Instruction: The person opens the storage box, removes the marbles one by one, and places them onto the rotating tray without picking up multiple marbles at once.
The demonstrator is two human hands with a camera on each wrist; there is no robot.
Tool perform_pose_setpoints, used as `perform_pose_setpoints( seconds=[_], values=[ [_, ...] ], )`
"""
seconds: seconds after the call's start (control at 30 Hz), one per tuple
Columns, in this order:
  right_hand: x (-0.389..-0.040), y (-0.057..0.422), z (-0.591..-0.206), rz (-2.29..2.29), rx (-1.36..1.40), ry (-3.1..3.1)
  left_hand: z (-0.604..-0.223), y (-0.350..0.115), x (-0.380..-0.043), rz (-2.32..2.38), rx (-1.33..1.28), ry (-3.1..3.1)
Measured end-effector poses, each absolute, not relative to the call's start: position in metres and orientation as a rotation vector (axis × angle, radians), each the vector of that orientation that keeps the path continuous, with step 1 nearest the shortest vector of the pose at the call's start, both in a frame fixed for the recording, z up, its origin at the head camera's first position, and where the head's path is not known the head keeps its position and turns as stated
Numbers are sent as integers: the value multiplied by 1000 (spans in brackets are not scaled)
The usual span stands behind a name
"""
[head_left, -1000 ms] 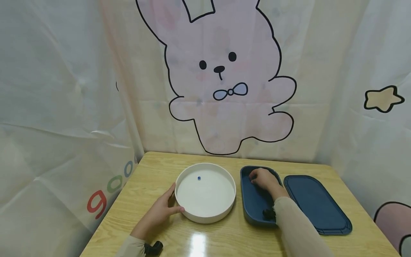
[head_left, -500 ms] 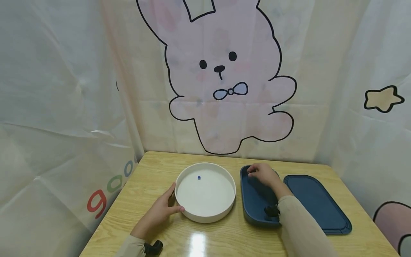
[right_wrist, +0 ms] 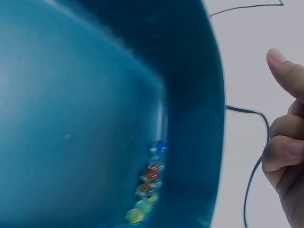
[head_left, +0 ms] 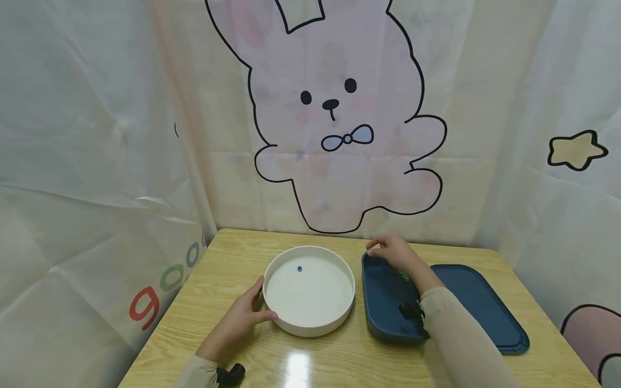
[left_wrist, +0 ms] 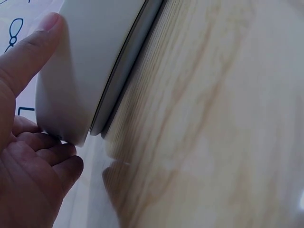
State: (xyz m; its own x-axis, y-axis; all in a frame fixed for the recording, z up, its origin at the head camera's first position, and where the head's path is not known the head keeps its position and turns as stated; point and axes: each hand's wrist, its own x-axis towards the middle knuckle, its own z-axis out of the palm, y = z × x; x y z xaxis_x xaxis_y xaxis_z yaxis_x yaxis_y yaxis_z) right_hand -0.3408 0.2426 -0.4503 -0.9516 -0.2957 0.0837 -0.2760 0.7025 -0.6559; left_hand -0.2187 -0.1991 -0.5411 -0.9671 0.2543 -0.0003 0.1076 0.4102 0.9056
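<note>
A round white dish (head_left: 310, 302) stands on the table with one small blue marble (head_left: 299, 269) inside it. My left hand (head_left: 245, 315) grips its left side, thumb at the front and the other fingers round the wall, as the left wrist view (left_wrist: 61, 114) shows closely. Over the far left corner of a deep blue box (head_left: 388, 318) hovers my right hand (head_left: 395, 253). Its thumb and index finger pinch a small marble (head_left: 367, 248), only a speck at the tips. Several glass marbles (right_wrist: 149, 175) lie along one wall inside the box.
A flat blue lid (head_left: 477, 307) lies on the wooden table (head_left: 252, 366) to the right of the box. Printed curtains (head_left: 330, 183) hang behind the table and at both sides. Each wrist carries a small black camera (head_left: 230, 374).
My right hand has risen out of the blue box and moved up and left to its far left corner. Marbles in the box have come into sight. My left hand stays on the white dish.
</note>
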Motion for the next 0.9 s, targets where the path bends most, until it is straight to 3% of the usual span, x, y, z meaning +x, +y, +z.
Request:
perform_pose_setpoints(
  seconds=[0.57, 0.9],
  values=[
    [-345, 194, -398, -1088, -620, 2843, -538, -199, -217, 1585, 346, 2539],
    [-357, 161, -399, -1086, -739, 2821, -537, -198, -218, 1580, 358, 2539]
  ],
)
